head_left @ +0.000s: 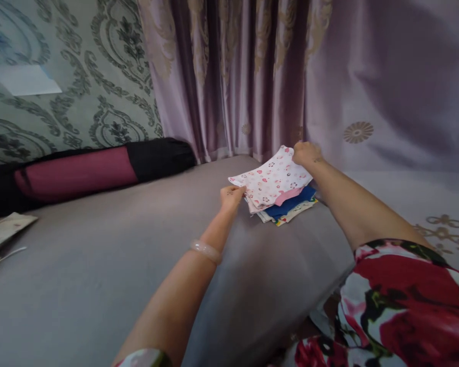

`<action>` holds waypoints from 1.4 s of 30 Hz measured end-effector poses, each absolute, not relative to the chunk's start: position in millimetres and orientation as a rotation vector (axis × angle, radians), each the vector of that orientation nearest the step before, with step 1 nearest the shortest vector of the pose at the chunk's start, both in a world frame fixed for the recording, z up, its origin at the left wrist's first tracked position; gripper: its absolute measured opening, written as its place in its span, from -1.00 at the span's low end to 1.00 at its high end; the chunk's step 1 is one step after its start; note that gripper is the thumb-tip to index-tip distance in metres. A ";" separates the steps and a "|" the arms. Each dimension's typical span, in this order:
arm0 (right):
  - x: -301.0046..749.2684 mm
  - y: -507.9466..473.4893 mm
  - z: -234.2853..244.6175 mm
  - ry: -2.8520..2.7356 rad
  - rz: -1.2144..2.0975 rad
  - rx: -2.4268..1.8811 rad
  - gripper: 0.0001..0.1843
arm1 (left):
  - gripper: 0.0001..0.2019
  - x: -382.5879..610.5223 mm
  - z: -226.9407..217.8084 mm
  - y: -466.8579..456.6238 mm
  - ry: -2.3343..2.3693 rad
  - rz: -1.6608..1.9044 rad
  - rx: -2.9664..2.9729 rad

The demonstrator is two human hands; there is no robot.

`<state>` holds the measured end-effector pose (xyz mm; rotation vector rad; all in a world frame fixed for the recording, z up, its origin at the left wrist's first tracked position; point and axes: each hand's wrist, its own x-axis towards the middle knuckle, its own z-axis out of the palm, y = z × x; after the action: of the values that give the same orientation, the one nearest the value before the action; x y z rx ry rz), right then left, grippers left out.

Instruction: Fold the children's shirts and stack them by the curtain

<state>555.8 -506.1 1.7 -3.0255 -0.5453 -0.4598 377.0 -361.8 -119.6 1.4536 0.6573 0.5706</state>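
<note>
A pair of white underpants [270, 176] with a small pink and red print lies spread over a pile of folded cloth. My left hand [232, 198] pinches its near left corner. At its far right corner, my right hand [306, 154] is closed on the edge of the same piece. Pink trim shows along its lower side. Below it in the pile are a blue piece [290, 205] and a cream piece with a colourful print [296, 211]. How the lower layers are folded is partly hidden.
The pile rests on a grey padded surface [99, 265]. A long black and maroon bag [80, 176] lies along the patterned wall. Purple curtains [248, 76] hang behind. At the left edge are a pale flat packet [7, 230] and a thin white strip [13, 254].
</note>
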 end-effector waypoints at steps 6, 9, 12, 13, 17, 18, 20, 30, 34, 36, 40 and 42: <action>563.9 -520.7 -1.4 -0.474 -0.392 -3.142 -0.63 | -0.84 398.0 -132.3 -389.0 0.654 0.514 1.309; 570.8 -525.5 -5.8 -0.450 -0.368 -3.189 -0.62 | -0.84 406.6 -139.0 -395.0 0.651 0.494 1.273; 579.2 -529.0 -13.9 -0.441 -0.354 -3.218 -0.62 | -0.84 413.6 -147.4 -398.2 0.651 0.462 1.241; 582.4 -529.8 -17.6 -0.434 -0.358 -3.222 -0.62 | -0.84 415.4 -150.9 -398.8 0.658 0.456 1.238; 595.6 -530.6 -35.5 -0.402 -0.421 -3.230 -0.61 | -0.86 419.7 -167.6 -398.5 0.690 0.447 1.262; 597.9 -530.4 -40.4 -0.394 -0.433 -3.235 -0.61 | -0.85 420.1 -171.7 -398.0 0.688 0.447 1.273; 600.5 -529.7 -49.9 -0.369 -0.451 -3.243 -0.61 | -0.84 420.4 -178.6 -396.7 0.670 0.450 1.303; 602.0 -529.0 -82.1 -0.337 -0.350 -3.203 -0.62 | -0.80 418.2 -190.0 -396.0 0.660 0.461 1.419; 599.4 -528.2 -97.3 -0.466 -0.337 -3.153 -0.57 | -0.80 419.5 -196.7 -395.0 0.660 0.470 1.471; 597.9 -529.6 -108.9 -0.550 -0.344 -3.121 -0.52 | -0.80 420.4 -199.6 -394.0 0.654 0.473 1.491; 601.5 -539.8 -132.9 -0.340 -0.061 -3.094 -0.37 | -0.82 423.1 -202.9 -391.9 0.644 0.475 1.541; 605.0 -546.7 -139.6 -0.233 0.093 -3.045 -0.31 | -0.84 424.0 -203.6 -391.2 0.642 0.472 1.555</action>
<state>605.0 -546.7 -139.6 -3.0449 -0.2325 0.0930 424.0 -391.2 -203.6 1.5546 0.6419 0.4723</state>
